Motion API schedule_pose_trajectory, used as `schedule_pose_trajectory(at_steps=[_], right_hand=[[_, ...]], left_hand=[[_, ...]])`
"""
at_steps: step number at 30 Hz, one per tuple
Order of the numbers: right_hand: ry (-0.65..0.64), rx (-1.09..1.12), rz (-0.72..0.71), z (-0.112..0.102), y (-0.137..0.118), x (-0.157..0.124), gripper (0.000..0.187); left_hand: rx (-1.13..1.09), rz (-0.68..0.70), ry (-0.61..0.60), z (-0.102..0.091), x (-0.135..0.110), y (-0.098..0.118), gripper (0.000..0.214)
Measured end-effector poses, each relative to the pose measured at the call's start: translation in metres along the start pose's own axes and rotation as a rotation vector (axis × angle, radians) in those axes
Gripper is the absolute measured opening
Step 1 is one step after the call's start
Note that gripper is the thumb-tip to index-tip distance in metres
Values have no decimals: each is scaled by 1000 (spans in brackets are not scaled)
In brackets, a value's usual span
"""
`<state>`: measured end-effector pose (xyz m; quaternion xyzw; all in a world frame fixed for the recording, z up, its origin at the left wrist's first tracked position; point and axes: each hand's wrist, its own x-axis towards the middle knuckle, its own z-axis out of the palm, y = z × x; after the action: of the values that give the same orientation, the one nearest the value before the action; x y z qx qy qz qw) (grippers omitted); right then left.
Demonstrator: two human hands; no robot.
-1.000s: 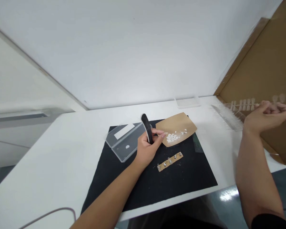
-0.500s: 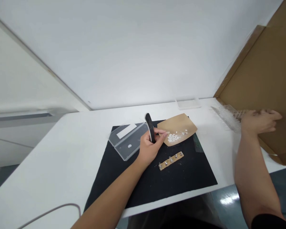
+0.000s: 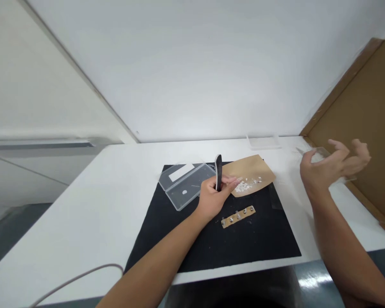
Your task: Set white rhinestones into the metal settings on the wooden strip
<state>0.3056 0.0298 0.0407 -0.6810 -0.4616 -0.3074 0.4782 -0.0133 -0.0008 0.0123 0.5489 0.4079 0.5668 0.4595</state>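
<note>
Right hand [image 3: 332, 167] has let go of the tip rack and hangs open near the cardboard [image 3: 362, 128]; left hand [image 3: 215, 194] clamps the file [image 3: 218, 172] upright over the mat [image 3: 211, 239]: keep the grip steady.

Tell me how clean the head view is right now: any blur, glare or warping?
Head view: the right hand is smeared by motion blur, the clear plastic beside it hard to make out; the left hand and its black nail file are sharp; the table edges bow from wide-angle distortion; light is even, with glare only on the floor.
</note>
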Motion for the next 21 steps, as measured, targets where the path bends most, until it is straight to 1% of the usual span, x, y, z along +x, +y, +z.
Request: schedule_pose_trajectory(at_steps=[1, 2, 4, 5, 6, 8, 10, 13, 17, 21], right_hand=[[15, 87, -106, -1, -8, -4, 44], [-14, 211, -188, -2, -16, -9, 35], [-207, 453, -304, -5, -34, -21, 19], [-330, 570, -356, -7, -43, -28, 15], [-422, 659, -402, -9, -52, -36, 17], [-536, 751, -501, -15, -69, -52, 28], [-541, 753, -581, -21, -83, -65, 37], [-497, 734, -642, -26, -94, -76, 41], [-454, 718, -640, -28, -95, -79, 38], [-437, 721, -621, -29, -95, -80, 39]], left_hand=[[-13, -10, -2, 0, 0, 1, 23], [-24, -18, -7, 0, 0, 1, 24], [-39, -16, -17, 0, 0, 2, 24], [-41, -8, -22, 0, 0, 3, 25], [-38, 0, -29, 0, 0, 4, 26], [-27, 4, -38, -1, 0, 5, 28], [-29, -10, -54, -1, 0, 7, 29], [-52, -16, -87, 0, 0, 7, 29], [-79, -28, -117, 1, 0, 7, 32], [-59, -59, -148, 1, -1, 7, 32]])
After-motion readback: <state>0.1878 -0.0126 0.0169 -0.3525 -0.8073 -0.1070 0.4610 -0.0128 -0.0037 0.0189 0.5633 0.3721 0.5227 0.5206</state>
